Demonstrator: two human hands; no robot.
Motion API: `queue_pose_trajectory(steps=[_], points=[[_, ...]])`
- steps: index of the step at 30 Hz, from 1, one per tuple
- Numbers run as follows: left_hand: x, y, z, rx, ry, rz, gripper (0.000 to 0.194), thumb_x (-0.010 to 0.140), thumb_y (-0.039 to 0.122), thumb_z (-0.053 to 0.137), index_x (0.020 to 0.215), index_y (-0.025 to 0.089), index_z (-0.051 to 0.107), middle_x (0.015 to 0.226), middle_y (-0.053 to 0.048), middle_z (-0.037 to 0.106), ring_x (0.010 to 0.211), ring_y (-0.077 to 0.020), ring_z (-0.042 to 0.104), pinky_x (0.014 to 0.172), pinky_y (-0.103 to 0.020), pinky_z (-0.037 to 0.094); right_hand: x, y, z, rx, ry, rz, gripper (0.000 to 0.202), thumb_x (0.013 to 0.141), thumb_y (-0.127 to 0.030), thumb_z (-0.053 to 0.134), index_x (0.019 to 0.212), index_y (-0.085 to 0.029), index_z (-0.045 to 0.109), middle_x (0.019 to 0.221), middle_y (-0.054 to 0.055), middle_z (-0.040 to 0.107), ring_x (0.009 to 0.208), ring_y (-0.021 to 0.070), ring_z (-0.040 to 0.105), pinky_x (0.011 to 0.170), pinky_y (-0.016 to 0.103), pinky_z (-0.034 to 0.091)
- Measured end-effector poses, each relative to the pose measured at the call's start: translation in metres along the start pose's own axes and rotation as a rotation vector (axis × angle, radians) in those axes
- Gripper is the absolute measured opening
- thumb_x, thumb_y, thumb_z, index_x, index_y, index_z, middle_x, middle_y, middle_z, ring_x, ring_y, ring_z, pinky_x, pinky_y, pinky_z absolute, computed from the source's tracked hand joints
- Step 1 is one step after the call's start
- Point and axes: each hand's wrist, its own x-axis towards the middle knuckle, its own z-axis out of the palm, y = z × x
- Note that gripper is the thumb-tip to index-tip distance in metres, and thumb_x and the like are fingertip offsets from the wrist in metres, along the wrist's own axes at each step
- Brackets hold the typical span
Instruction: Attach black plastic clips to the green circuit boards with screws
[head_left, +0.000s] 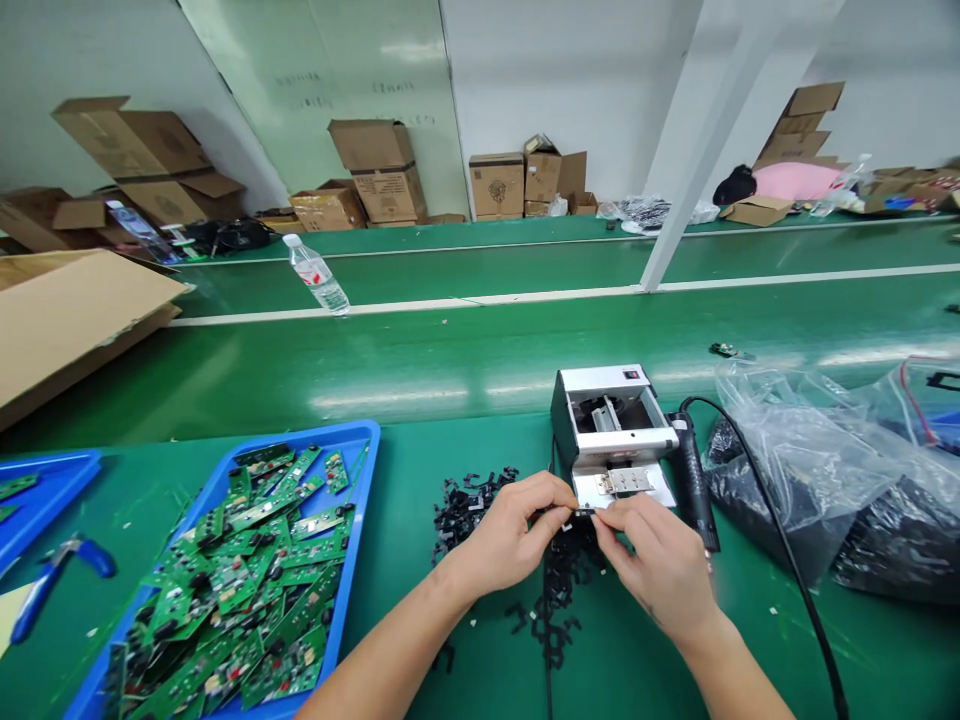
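Note:
My left hand (pixel 517 528) and my right hand (pixel 656 560) meet fingertip to fingertip, each in a pinch. Between them is a small dark piece (pixel 584 512), mostly covered by the fingers; its exact kind is too small to make out. Just beyond my fingertips stands a silver and black benchtop machine (pixel 616 441) with a metal plate at its front. Loose small black plastic parts (pixel 469 508) are heaped beside and under my hands. A black cable (pixel 548 620) runs toward me between my forearms.
To the left, a blue tray (pixel 373 450) holds many green circuit boards (pixel 247 580). Blue-handled cutters (pixel 56 580) lie beyond it. At right are a black cylindrical tool (pixel 691 480) with a cord and plastic bags (pixel 795 470) of black parts. A water bottle (pixel 319 277) stands farther back.

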Motion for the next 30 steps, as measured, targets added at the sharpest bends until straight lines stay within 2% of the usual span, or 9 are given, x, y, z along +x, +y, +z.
queue_pose_trajectory(steps=[7,11,14,17,20,23,26,28,30], points=[[-0.001,-0.021,-0.002,0.260,0.009,0.213,0.017,0.100,0.013,0.052,0.097,0.018,0.068,0.110,-0.008,0.070,0.094,-0.0183,0.062,0.085,-0.032,0.049,0.001,0.002,0.015,-0.054,0.007,-0.018,0.014,0.090,-0.008,0.066,0.083,-0.020,0.062,0.075,0.003,0.067,0.071,0.0166,0.060,0.068,0.031,0.048],[-0.005,-0.028,-0.002,0.423,-0.021,0.308,0.021,0.100,0.009,0.049,0.101,0.018,0.067,0.117,-0.009,0.069,0.094,-0.0193,0.057,0.084,-0.034,0.048,-0.004,0.003,0.004,-0.053,-0.046,0.067,0.015,0.096,-0.019,0.060,0.083,-0.023,0.067,0.076,0.001,0.069,0.072,0.0146,0.064,0.072,0.028,0.051],[-0.008,-0.030,-0.001,0.473,-0.028,0.342,0.021,0.100,0.008,0.047,0.103,0.018,0.066,0.119,-0.009,0.069,0.095,-0.0196,0.056,0.082,-0.034,0.049,-0.006,0.021,-0.018,-0.122,-0.015,0.263,0.022,0.100,-0.031,0.052,0.088,-0.023,0.069,0.083,0.004,0.072,0.077,0.0165,0.068,0.078,0.030,0.054],[-0.008,-0.030,-0.001,0.496,-0.030,0.355,0.022,0.101,0.010,0.046,0.103,0.018,0.066,0.119,-0.009,0.069,0.095,-0.0198,0.056,0.081,-0.034,0.050,-0.005,0.053,-0.036,-0.286,0.024,0.594,0.028,0.099,-0.040,0.050,0.101,-0.019,0.068,0.089,0.011,0.073,0.073,0.0243,0.068,0.071,0.040,0.053],[-0.008,-0.028,-0.001,0.514,-0.037,0.343,0.024,0.103,0.011,0.043,0.104,0.018,0.066,0.120,-0.010,0.069,0.096,-0.0200,0.056,0.082,-0.035,0.051,-0.001,0.084,-0.033,-0.345,-0.081,0.842,0.034,0.091,-0.046,0.061,0.100,-0.014,0.067,0.088,0.017,0.071,0.070,0.0302,0.068,0.067,0.046,0.053],[-0.008,-0.023,-0.002,0.552,-0.057,0.328,0.026,0.103,0.011,0.041,0.104,0.018,0.066,0.120,-0.010,0.069,0.095,-0.0201,0.056,0.079,-0.034,0.051,0.002,0.106,-0.015,-0.259,-0.156,0.973,0.037,0.089,-0.042,0.068,0.104,-0.008,0.066,0.101,0.019,0.069,0.087,0.0298,0.069,0.078,0.048,0.056],[-0.008,-0.021,-0.002,0.587,-0.068,0.319,0.027,0.102,0.009,0.041,0.105,0.019,0.065,0.121,-0.009,0.068,0.093,-0.0202,0.055,0.076,-0.033,0.051,0.002,0.119,-0.007,-0.065,-0.149,1.028,0.037,0.096,-0.037,0.064,0.124,-0.014,0.061,0.123,0.012,0.064,0.105,0.0235,0.065,0.090,0.045,0.057],[-0.008,-0.021,-0.002,0.589,-0.065,0.313,0.027,0.101,0.007,0.041,0.107,0.019,0.065,0.121,-0.009,0.068,0.093,-0.0202,0.054,0.075,-0.033,0.050,0.001,0.123,-0.012,0.124,-0.118,1.017,0.035,0.097,-0.037,0.063,0.126,-0.016,0.060,0.124,0.009,0.063,0.105,0.0213,0.065,0.089,0.042,0.058],[-0.009,-0.022,-0.002,0.585,-0.064,0.314,0.028,0.100,0.005,0.041,0.107,0.019,0.064,0.121,-0.008,0.068,0.093,-0.0202,0.054,0.075,-0.033,0.050,0.001,0.123,-0.025,0.329,-0.046,0.974,0.035,0.097,-0.040,0.062,0.121,-0.015,0.061,0.112,0.008,0.066,0.091,0.0184,0.066,0.078,0.037,0.059]])
